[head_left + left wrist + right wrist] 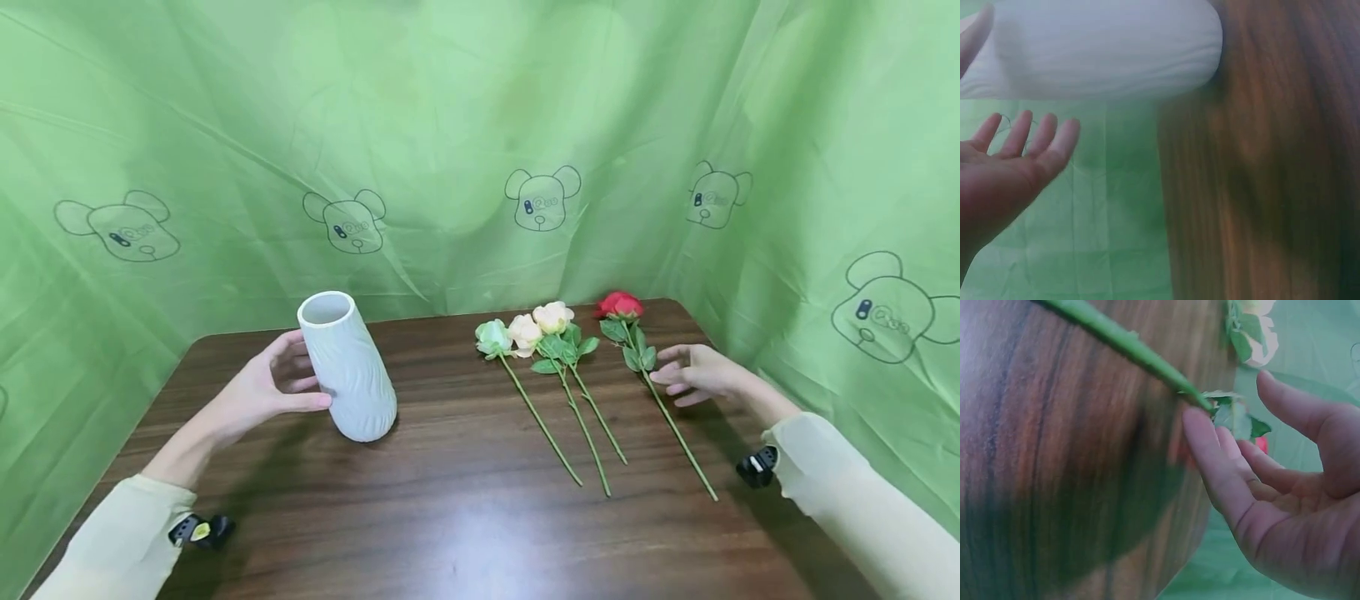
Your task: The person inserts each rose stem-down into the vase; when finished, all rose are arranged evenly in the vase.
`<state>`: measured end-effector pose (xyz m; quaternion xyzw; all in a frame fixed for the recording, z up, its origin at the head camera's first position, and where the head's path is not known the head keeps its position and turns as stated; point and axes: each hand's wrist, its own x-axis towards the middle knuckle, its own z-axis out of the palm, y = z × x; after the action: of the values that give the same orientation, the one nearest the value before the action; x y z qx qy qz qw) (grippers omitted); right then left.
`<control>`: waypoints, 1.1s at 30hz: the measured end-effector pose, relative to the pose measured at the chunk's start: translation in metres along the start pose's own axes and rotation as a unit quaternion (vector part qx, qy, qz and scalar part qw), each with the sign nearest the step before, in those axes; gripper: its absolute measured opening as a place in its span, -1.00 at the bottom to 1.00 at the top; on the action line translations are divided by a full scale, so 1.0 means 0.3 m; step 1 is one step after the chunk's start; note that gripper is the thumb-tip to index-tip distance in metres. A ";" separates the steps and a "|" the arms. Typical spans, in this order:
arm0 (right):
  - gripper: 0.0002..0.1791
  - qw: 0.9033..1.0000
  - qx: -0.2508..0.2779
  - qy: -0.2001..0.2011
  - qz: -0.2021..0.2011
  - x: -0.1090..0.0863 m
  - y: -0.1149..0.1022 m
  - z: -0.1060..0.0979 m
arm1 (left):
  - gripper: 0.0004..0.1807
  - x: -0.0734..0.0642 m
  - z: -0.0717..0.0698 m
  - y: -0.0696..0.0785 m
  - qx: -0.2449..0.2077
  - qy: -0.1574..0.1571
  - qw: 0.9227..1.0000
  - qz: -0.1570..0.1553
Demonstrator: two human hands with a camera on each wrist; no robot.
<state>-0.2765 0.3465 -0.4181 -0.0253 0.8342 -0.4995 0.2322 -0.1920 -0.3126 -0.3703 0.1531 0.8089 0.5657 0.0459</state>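
Observation:
A white vase [352,375] with a wavy relief surface stands upright at the left of the table. My left hand [273,379] is beside it, thumb tip right at its side. In the left wrist view the fingers [1054,144] are spread and apart from the vase [1116,47]. On the right lies a red rose [621,305] with a long green stem and leaves. My right hand [697,375] reaches to this stem just below the leaves. The right wrist view has the fingertips right at the stem [1135,353], with thumb and fingers wide apart.
A pale green rose [493,337] and two cream roses [553,317] lie between the vase and the red rose, stems toward me. The dark wooden table [420,517] ends at a green curtain [465,125] printed with bear heads.

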 end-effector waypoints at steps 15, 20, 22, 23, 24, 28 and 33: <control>-0.25 0.998 0.007 -0.010 0.061 0.078 0.037 0.028 | -0.12 0.017 0.001 0.008 0.019 0.003 1.000 -0.020; -0.38 0.997 0.006 0.011 0.071 0.081 0.049 0.033 | -0.10 0.028 0.015 0.007 0.036 0.016 0.999 -0.030; -0.42 0.997 0.004 0.019 0.074 0.082 0.052 0.037 | -0.11 0.030 0.015 0.006 0.043 0.021 0.998 -0.033; -0.43 0.997 0.000 0.021 0.075 0.082 0.053 0.039 | -0.11 0.030 0.015 0.006 0.046 0.022 0.998 -0.035; -0.43 0.997 -0.002 0.022 0.075 0.082 0.053 0.040 | -0.11 0.031 0.015 0.006 0.048 0.023 0.998 -0.036; -0.43 0.996 -0.005 0.025 0.082 0.078 0.052 0.043 | -0.12 0.035 0.011 0.001 0.053 0.025 0.998 -0.038; -0.46 0.996 -0.004 0.026 0.085 0.076 0.046 0.044 | -0.11 0.039 0.005 -0.001 0.066 0.027 0.997 -0.038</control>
<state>-0.2888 0.3363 -0.4432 0.0576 0.8411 -0.4754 0.2514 -0.2027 -0.3080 -0.3700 0.1101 0.8504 0.5132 0.0355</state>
